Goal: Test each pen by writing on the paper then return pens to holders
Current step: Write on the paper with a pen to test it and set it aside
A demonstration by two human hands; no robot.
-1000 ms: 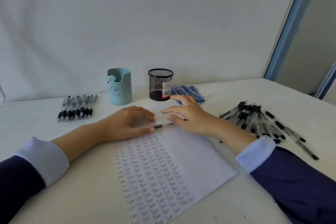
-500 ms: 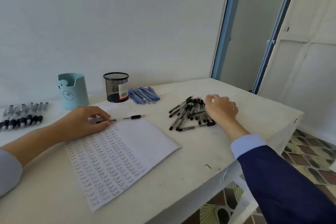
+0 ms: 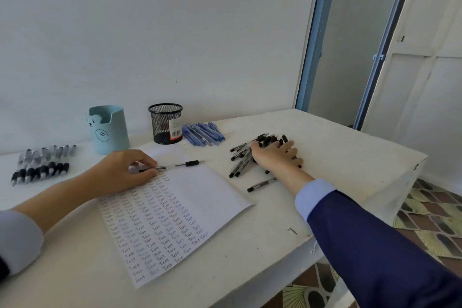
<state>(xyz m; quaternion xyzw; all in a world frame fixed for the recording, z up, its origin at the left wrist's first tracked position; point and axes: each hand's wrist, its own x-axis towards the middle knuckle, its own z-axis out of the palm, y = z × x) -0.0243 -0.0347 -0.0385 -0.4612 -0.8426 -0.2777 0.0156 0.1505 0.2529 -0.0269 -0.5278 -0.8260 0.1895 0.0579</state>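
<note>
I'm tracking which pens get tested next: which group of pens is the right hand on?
The loose heap of black pens right of the paper; the right hand rests on it. The blue pens and left row lie untouched.

Dark navy jacket sleeves [image 3: 380, 257] end short of pale blue shirt cuffs [image 3: 313, 197] at both wrists.

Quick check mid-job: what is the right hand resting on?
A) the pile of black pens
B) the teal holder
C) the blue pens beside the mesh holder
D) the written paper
A: the right hand lies with fingers spread on the pile of black pens, to the right of the paper.
</note>
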